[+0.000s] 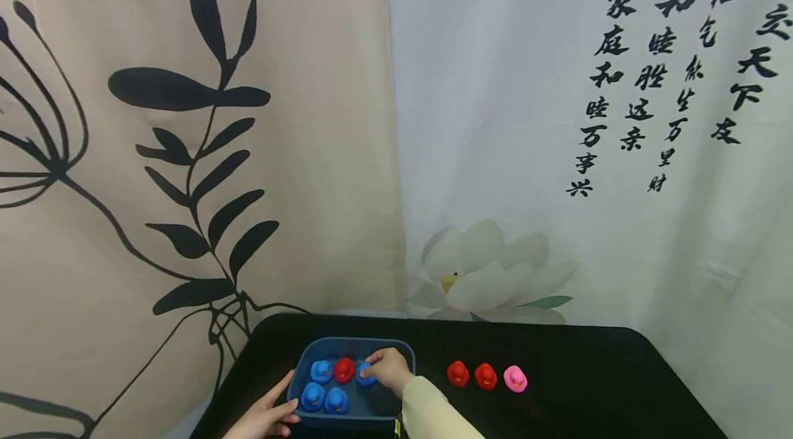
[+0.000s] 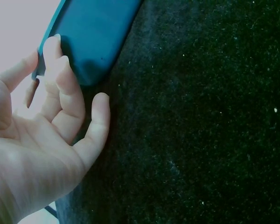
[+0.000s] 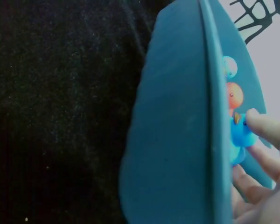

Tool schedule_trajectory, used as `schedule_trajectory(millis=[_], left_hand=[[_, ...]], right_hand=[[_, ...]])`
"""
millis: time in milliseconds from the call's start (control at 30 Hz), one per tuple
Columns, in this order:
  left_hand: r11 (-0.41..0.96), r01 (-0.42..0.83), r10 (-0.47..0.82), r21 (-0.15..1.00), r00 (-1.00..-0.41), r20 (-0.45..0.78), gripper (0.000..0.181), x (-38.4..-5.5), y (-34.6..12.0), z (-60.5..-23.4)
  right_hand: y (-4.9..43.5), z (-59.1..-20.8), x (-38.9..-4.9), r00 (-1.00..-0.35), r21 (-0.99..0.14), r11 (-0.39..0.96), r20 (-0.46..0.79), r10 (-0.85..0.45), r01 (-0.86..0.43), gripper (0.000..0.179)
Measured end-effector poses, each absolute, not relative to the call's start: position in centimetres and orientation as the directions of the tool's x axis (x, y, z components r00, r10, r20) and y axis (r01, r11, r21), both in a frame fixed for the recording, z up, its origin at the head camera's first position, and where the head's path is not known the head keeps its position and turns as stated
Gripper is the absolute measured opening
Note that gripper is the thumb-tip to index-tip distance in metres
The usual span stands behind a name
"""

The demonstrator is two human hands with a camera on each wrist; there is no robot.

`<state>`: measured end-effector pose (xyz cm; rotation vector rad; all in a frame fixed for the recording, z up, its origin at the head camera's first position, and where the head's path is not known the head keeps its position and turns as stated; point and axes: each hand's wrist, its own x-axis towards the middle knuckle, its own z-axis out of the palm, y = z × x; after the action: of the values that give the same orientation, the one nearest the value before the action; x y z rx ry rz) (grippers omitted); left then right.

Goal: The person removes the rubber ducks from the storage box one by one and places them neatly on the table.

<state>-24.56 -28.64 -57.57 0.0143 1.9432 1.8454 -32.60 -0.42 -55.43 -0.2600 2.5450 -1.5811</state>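
A blue plastic tray (image 1: 378, 409) lies on the black table and holds several rubber ducks. My left hand (image 1: 266, 415) grips the tray's left side, with thumb and bent fingers at the rim in the left wrist view. Inside the tray's right part, my right hand (image 1: 390, 369) pinches a blue duck (image 3: 242, 133) between thumb and fingers. Left of that duck sits a red duck (image 1: 343, 370), with another blue duck (image 1: 321, 371) beyond it. Two more blue ducks, one at the left (image 1: 312, 397) and one beside it (image 1: 336, 400), sit in the nearer row.
Right of the tray, two red ducks, one (image 1: 458, 373) beside the other (image 1: 486, 376), and a pink duck (image 1: 515, 378) stand in a row on the black table (image 1: 595, 391). A printed curtain (image 1: 334, 150) hangs behind the table's far edge.
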Motion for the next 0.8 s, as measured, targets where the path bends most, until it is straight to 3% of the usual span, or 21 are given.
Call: schedule_trajectory(millis=[800], left_hand=[[0.116, -0.317, 0.336, 0.941, -0.879, -0.338, 0.093, -26.4, -30.2, -59.8]], right_hand=[[1.0, -51.7, -32.4, -0.952, -0.888, 0.424, 0.049, -0.301, -0.18, 0.014]])
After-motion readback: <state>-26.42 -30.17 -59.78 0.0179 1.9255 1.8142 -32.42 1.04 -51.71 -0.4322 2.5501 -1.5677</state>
